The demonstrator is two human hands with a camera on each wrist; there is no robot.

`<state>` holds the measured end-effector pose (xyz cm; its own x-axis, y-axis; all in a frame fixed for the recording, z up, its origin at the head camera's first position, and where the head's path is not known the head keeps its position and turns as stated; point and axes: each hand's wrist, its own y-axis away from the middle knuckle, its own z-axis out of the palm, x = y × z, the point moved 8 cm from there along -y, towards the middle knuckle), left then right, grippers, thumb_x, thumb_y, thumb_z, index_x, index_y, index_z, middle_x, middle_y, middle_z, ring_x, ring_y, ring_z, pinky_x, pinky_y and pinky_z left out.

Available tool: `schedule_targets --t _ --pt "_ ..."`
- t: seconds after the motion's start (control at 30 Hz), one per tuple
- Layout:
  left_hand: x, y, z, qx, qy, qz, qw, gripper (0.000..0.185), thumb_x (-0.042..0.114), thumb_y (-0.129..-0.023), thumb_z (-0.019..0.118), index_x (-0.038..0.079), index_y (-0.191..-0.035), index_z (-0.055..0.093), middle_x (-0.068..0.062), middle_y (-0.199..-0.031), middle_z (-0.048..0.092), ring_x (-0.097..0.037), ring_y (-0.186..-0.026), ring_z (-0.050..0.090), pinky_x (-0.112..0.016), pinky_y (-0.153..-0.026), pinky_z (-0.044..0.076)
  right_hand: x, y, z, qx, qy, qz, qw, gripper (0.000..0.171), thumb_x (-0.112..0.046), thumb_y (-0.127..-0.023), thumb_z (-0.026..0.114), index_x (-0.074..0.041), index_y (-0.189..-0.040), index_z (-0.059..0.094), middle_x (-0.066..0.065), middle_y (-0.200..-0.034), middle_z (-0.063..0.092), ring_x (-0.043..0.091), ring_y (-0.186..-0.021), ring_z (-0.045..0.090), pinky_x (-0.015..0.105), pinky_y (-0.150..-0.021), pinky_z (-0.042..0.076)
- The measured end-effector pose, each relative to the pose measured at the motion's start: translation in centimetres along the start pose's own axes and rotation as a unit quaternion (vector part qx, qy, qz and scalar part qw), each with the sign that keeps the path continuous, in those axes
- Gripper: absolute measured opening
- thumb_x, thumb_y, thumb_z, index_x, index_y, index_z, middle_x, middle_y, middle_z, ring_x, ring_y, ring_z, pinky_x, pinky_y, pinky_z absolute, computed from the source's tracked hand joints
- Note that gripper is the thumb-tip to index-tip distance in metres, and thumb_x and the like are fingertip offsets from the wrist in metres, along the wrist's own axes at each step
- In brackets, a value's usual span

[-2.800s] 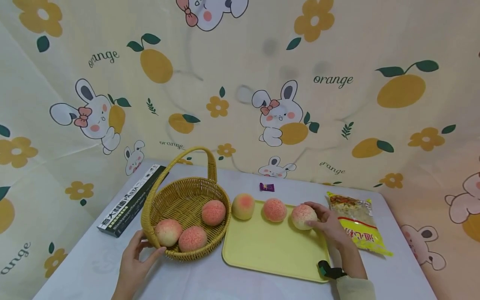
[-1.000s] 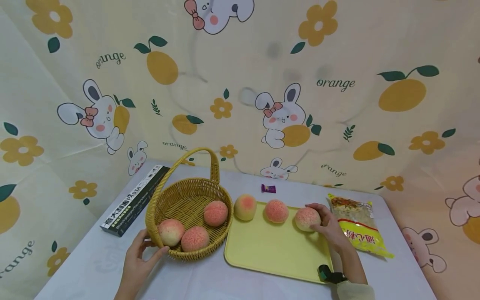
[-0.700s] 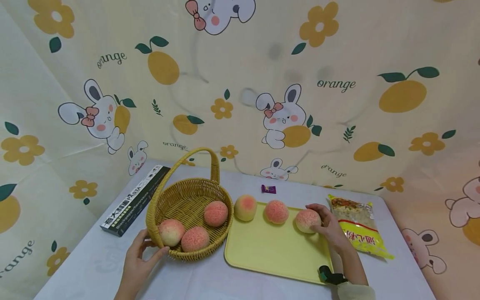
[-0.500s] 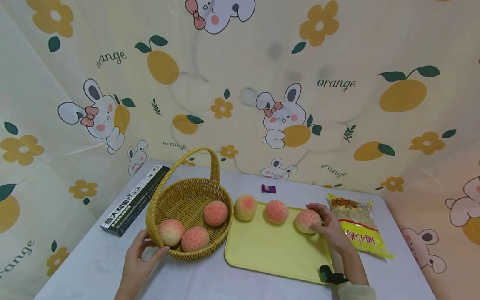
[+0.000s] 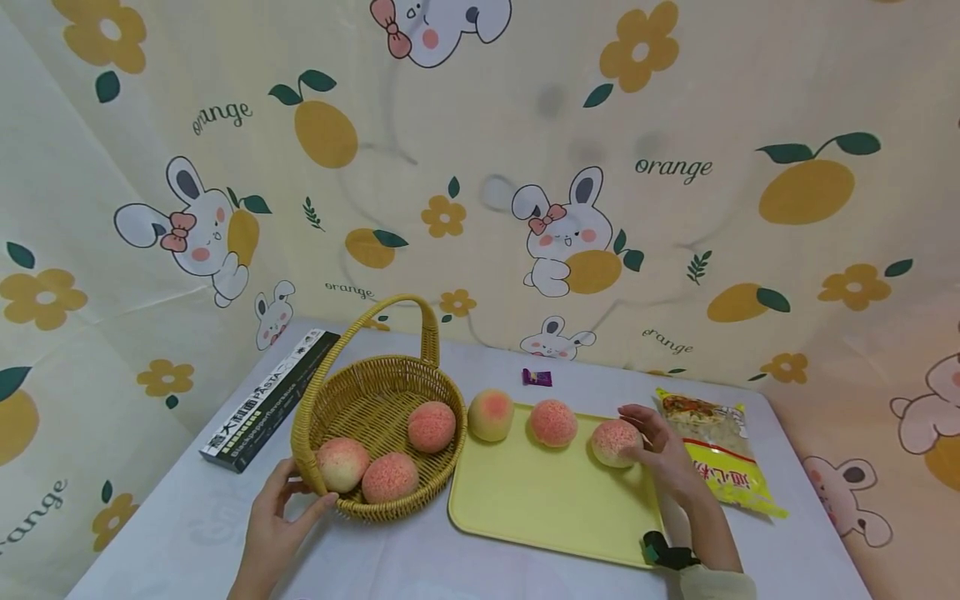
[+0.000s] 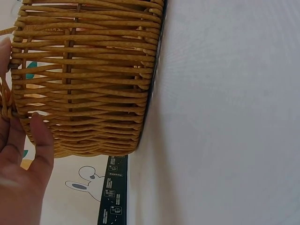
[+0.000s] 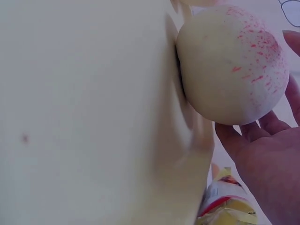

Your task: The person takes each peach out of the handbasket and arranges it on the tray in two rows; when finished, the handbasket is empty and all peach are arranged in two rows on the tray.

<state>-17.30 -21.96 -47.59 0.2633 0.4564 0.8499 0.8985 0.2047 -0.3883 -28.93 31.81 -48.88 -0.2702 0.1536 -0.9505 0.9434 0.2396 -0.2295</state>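
Left hand [image 5: 273,521] holds the near wall of the basket [image 5: 375,392], thumb on the rim; three peaches inside. Right hand [image 5: 663,462], fingers loosely spread, touches the right peach [image 5: 612,442] on the yellow tray [image 5: 540,500]. Two more peaches sit along the tray's far edge. Snack bag [image 5: 716,450] lies right of the tray.

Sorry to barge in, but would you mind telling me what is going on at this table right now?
A person sits at a table with peaches split between a wicker basket and a yellow tray. The left hand holds the basket's near rim; three peaches lie inside. The right hand touches the rightmost peach on the tray, fingers loosening around it. Two more peaches sit along the tray's far edge. A pasta box lies left of the basket, a yellow snack bag right of the tray.
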Motion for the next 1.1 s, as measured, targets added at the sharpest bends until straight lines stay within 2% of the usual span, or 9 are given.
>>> schedule_targets --t 0.13,0.37,0.47,0.63,0.83,0.93,1.1 --pt "0.1 0.0 0.0 0.001 0.005 0.000 1.0000 0.054 -0.004 -0.077 0.082 0.002 -0.125 0.056 -0.004 -0.110 0.059 -0.004 -0.098 0.053 -0.013 -0.082 0.049 -0.4 0.0 -0.2 0.003 0.011 0.000 1.000 0.057 0.006 -0.091 0.065 0.013 -0.140 0.037 -0.010 -0.133 0.054 0.009 -0.128 0.047 0.010 -0.100 0.039" --pt "0.1 0.0 -0.1 0.002 0.007 0.003 1.0000 0.055 -0.004 -0.077 0.082 0.002 -0.125 0.056 -0.005 -0.110 0.060 -0.004 -0.098 0.052 -0.012 -0.082 0.048 -2.3 -0.4 0.0 -0.016 -0.011 -0.030 0.999 0.053 0.011 -0.093 0.059 0.016 -0.139 0.035 -0.005 -0.135 0.055 0.012 -0.130 0.048 0.014 -0.105 0.038" --pt "0.1 0.0 -0.1 0.002 0.011 0.004 0.9999 0.055 -0.004 -0.077 0.082 0.003 -0.125 0.057 -0.005 -0.110 0.060 -0.004 -0.099 0.052 -0.012 -0.082 0.048 -3.0 -0.9 0.2 -0.022 -0.002 -0.036 0.999 0.052 0.011 -0.093 0.059 0.015 -0.140 0.036 -0.004 -0.137 0.054 0.014 -0.131 0.047 0.014 -0.107 0.037" --pt "0.1 0.0 0.0 -0.002 0.017 0.003 0.9999 0.055 -0.002 -0.078 0.082 0.005 -0.127 0.056 -0.005 -0.112 0.060 -0.005 -0.099 0.052 -0.013 -0.083 0.048 -4.3 -2.1 1.2 -0.041 0.004 -0.040 0.998 0.054 0.008 -0.093 0.061 0.014 -0.141 0.036 -0.002 -0.140 0.051 0.019 -0.134 0.042 0.014 -0.111 0.032" --pt "-0.1 0.1 0.0 -0.002 0.012 -0.005 0.9999 0.053 0.001 -0.079 0.083 0.005 -0.125 0.057 -0.004 -0.111 0.060 -0.004 -0.099 0.052 -0.012 -0.082 0.048 -5.4 -4.1 3.4 -0.060 0.012 -0.047 0.997 0.056 0.007 -0.091 0.065 0.013 -0.141 0.039 0.010 -0.143 0.049 0.030 -0.137 0.039 0.017 -0.115 0.027" --pt "-0.2 0.1 0.1 -0.002 0.012 -0.005 0.9999 0.053 0.002 -0.079 0.083 0.006 -0.125 0.057 -0.004 -0.110 0.060 -0.004 -0.099 0.053 -0.012 -0.082 0.049 -5.8 -5.2 4.7 -0.067 0.022 -0.036 0.997 0.057 0.004 -0.091 0.066 0.009 -0.141 0.041 0.016 -0.145 0.046 0.036 -0.138 0.036 0.023 -0.118 0.025" --pt "-0.2 0.0 0.0 -0.001 0.015 0.004 0.9999 0.052 0.000 -0.079 0.083 0.005 -0.124 0.057 -0.004 -0.110 0.060 -0.004 -0.099 0.053 -0.013 -0.082 0.049 -6.7 -6.8 7.6 -0.096 0.014 -0.030 0.995 0.057 0.007 -0.090 0.065 0.006 -0.142 0.041 0.021 -0.147 0.042 0.042 -0.139 0.033 0.045 -0.120 0.018"
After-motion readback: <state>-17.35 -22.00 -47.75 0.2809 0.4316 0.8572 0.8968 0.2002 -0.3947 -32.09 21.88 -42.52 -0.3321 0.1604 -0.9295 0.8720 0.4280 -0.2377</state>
